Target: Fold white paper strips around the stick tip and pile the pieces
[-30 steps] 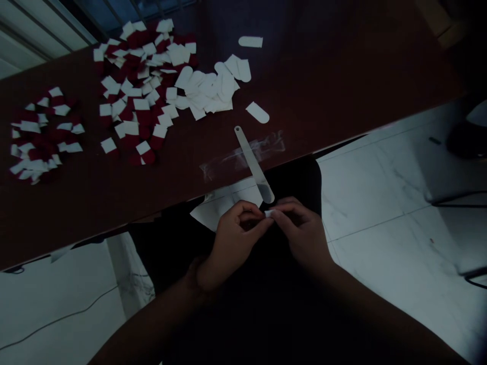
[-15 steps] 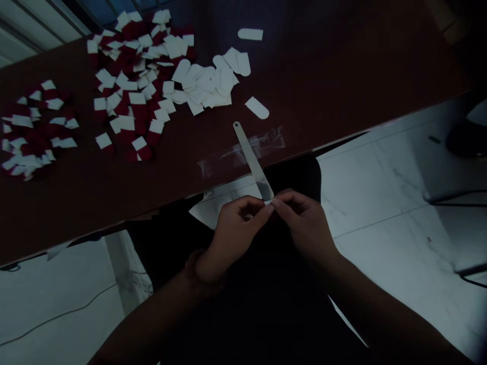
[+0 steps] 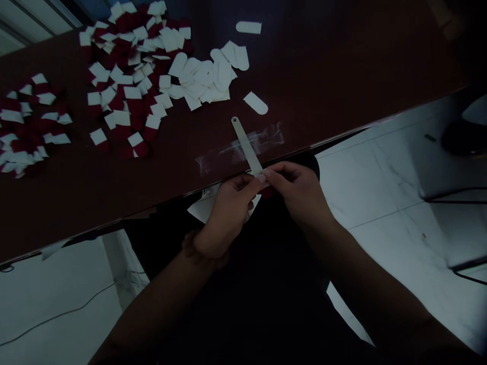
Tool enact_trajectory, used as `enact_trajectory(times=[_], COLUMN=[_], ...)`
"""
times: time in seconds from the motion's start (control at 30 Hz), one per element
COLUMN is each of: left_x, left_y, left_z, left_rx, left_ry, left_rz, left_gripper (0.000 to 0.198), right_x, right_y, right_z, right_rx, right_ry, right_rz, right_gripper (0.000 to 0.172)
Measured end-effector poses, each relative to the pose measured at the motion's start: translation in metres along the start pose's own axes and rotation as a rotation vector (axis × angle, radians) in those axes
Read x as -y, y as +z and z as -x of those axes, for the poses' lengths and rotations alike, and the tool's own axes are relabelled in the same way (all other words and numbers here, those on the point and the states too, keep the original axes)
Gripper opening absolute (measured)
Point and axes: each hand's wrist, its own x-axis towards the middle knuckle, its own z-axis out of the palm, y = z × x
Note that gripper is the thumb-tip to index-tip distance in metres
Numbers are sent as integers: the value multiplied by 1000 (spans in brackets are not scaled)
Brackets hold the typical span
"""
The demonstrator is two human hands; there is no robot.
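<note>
A narrow metal strip (image 3: 246, 144) with a hole at its far end lies across the dark red table top (image 3: 323, 76), its near end among my fingertips. My left hand (image 3: 228, 215) and my right hand (image 3: 297, 195) meet there at the table's front edge, both pinched on the strip's end. Whatever else lies between the fingers is hidden, apart from a dark red bit (image 3: 267, 192) under my right hand. Beyond the strip lie a white round-ended piece (image 3: 255, 103) and a heap of similar pieces (image 3: 203, 76).
Two piles of red-and-white pieces (image 3: 122, 86) lie at the table's left, with a smaller one (image 3: 30, 121) at the far left. Clear tape (image 3: 262, 142) is stuck to the table top. A white sheet (image 3: 201, 210) hangs below the edge, above a tiled floor (image 3: 380, 172).
Both hands have moved forward to the table edge and now cover the strip's near end. The view has shifted slightly, and the strip's far end has stayed put on the table.
</note>
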Motion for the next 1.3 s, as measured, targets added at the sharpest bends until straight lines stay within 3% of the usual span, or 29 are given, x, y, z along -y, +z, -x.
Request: enact_trajectory(times=[0.2,0.33,0.57,0.7,0.97,1.17,1.23,1.3], left_x=[7,10,8,7,-3,-1,-1,-1], left_y=[-9,-10,-5,-4,6,14,15,14], left_z=[4,6,2,4,-1,-4,-5,-5], left_rx=[69,158,168,210,128,85,103,140], left_ry=[-10,22,43,38,10,0,-15,-16], left_rz=[92,71,146,204,357,414,405,411], left_gripper=[39,33,27,24,21,27,29,28], right_x=[-8,2,11,17,19,13,10,10], right_y=[-8,-8,-5,-14,-21,-12,-10,-12], right_z=[13,26,16,10,7,16,19,19], right_rx=[71,217,175,109,20,130,188,163], right_ry=[113,144,56,88,-8,67,90,64], right_rz=[-49,23,84,138,172,179,134,166], right_gripper=[33,29,22,31,24,31,37,39])
